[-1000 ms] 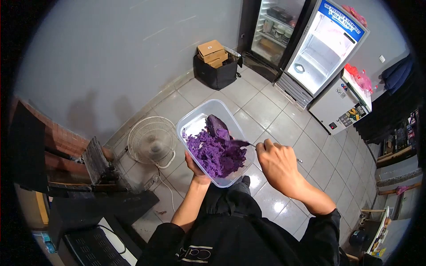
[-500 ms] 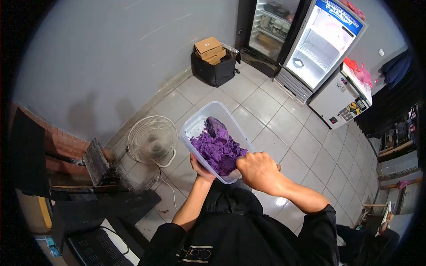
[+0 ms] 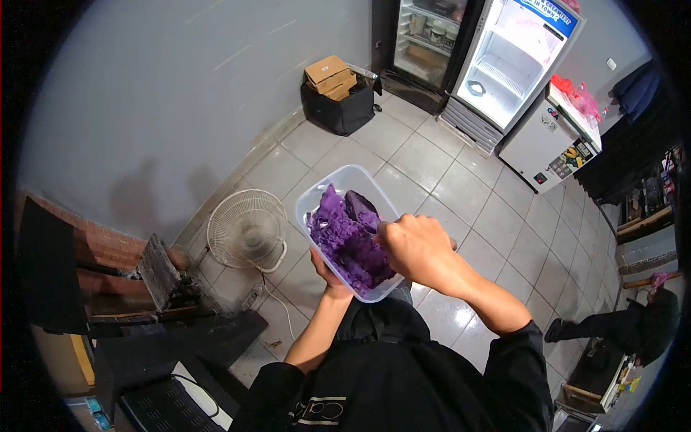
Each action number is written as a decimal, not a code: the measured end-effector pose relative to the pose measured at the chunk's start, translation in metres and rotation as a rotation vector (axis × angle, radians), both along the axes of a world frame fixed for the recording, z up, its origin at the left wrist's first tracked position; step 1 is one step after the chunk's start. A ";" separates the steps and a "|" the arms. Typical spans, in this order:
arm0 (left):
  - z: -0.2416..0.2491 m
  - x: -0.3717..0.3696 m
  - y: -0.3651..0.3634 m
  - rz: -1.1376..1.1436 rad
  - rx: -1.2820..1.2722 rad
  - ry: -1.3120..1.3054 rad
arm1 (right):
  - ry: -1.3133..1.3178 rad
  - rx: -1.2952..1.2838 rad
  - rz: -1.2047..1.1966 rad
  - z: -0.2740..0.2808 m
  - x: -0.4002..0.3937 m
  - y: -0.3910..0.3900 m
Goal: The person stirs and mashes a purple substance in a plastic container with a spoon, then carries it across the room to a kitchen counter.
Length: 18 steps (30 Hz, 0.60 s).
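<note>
A clear plastic tub (image 3: 324,180) is held out in front of my body, tilted a little. Purple mash (image 3: 338,234) lies inside it, with a darker unmashed lump (image 3: 358,205) toward the far side. My left hand (image 3: 330,273) is closed on the tub's near left side, supporting it from below. Over the tub's right rim, my right hand (image 3: 417,248) makes a fist around the handle of a spoon (image 3: 366,220). The spoon's purple-smeared end reaches into the mash beside the lump. Most of its handle is hidden in my fist.
A white fan (image 3: 248,227) stands on the tiled floor (image 3: 432,209) to the left. Ahead are a black bag (image 3: 338,111) with cardboard boxes (image 3: 330,75), a lit display fridge (image 3: 511,65) and a chest freezer (image 3: 551,140). A person in black (image 3: 633,324) is at the right.
My right hand and the spoon have moved up and left, from the near end of the tub toward the lump. The mash is reshaped. A person has come more into view at the right.
</note>
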<state>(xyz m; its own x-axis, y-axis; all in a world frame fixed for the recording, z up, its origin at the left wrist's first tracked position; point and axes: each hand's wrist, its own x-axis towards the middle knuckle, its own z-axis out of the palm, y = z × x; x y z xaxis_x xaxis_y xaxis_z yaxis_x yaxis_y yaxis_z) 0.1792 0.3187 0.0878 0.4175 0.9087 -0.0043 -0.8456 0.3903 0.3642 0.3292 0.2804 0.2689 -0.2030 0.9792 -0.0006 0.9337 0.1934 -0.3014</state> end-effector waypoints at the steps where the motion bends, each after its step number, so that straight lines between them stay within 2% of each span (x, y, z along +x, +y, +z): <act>1: 0.003 0.001 0.000 -0.037 -0.043 -0.066 | -0.059 -0.020 0.010 0.003 0.001 0.000; 4: -0.015 -0.004 0.005 -0.043 -0.094 -0.078 | -0.089 0.037 0.059 -0.008 0.006 -0.007; 14: -0.010 -0.008 0.007 -0.071 -0.080 -0.077 | -0.015 0.303 0.107 -0.015 0.005 -0.026; 17: -0.011 -0.006 0.007 -0.070 -0.081 -0.080 | -0.098 0.283 0.153 -0.013 0.009 -0.029; 18: -0.012 -0.006 0.007 -0.071 -0.079 -0.079 | -0.053 0.299 0.137 -0.012 0.008 -0.030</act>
<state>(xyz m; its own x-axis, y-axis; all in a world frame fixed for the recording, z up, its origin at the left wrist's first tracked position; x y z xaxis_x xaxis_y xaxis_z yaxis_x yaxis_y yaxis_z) 0.1728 0.3258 0.0762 0.4830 0.8747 -0.0397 -0.8394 0.4755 0.2633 0.3374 0.2504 0.2567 -0.3406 0.9009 0.2690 0.9056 0.3913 -0.1639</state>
